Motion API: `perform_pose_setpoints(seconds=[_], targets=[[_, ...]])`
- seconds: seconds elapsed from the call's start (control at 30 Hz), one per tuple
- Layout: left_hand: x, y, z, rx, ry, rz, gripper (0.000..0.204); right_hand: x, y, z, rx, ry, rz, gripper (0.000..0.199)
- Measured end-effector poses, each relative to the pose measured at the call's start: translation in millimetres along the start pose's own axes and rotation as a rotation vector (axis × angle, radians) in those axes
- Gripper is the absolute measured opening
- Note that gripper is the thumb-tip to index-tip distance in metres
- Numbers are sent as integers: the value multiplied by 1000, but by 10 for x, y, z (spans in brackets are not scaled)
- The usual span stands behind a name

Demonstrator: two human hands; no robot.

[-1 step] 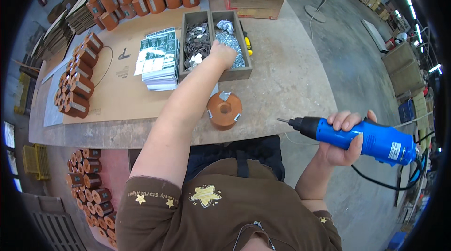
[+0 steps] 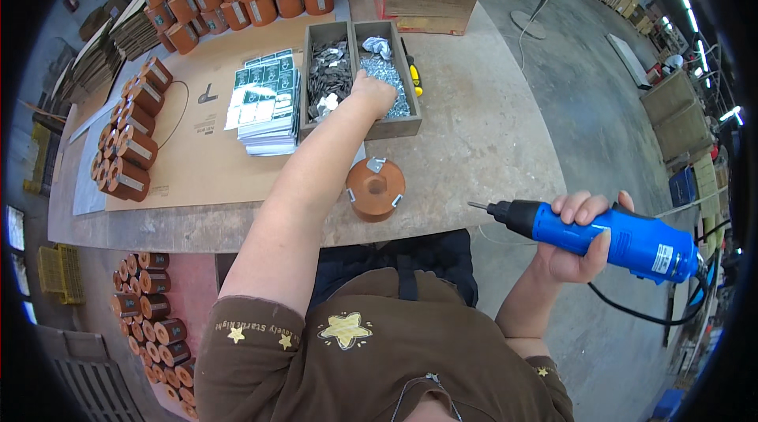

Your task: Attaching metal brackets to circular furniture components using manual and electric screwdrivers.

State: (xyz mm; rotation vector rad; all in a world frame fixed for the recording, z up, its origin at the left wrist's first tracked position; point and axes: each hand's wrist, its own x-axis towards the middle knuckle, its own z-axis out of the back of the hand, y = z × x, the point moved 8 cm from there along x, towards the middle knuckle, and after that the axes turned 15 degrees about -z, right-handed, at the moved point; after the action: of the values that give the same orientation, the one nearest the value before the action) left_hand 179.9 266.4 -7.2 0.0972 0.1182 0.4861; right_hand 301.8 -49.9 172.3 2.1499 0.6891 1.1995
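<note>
My left hand (image 2: 374, 96) reaches into the right compartment of a divided wooden box (image 2: 405, 129), over a heap of small silvery screws (image 2: 380, 69). Its fingers look bunched, with the tips hidden below. My right hand (image 2: 583, 242) grips a blue electric screwdriver (image 2: 632, 243) whose bit points left, held off the table's right front edge. Between the two, near the table's front, stands a brown-orange cylinder (image 2: 365, 202) with a central hollow. Metal clips sit on its rim, and a larger loose-looking metal plate (image 2: 377, 165) lies at its far edge.
Dark small metal pieces (image 2: 328, 78) fill the box's left compartment. Beside it rises a stack of green-and-white printed sheets (image 2: 267, 110). A yellow-black tool (image 2: 415, 78) lies right of the box. Cylinders stand in rows at left (image 2: 136, 143) and in a pile at the back (image 2: 260, 5).
</note>
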Motion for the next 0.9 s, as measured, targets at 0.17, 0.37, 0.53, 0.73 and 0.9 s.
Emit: perform_pose_setpoints(seconds=[0.17,0.37,0.53,0.73,0.9], targets=[[-27,74,58,-75,-57,-23,14,20,72,90,-17,20,26,48],[-216,80,259,-279,-339,-11,9,91,-55,68,44,-14,-27,53],[-555,159,463,-730,-748,120,8,167,-117,33,75,39,-52,52],[-1369,-110,918,-1142,-960,-107,7,111,-38,114,136,183,-110,49],[-2034,-614,1053,-1157,-1017,-179,6,-11,-80,405,115,131,-156,51]])
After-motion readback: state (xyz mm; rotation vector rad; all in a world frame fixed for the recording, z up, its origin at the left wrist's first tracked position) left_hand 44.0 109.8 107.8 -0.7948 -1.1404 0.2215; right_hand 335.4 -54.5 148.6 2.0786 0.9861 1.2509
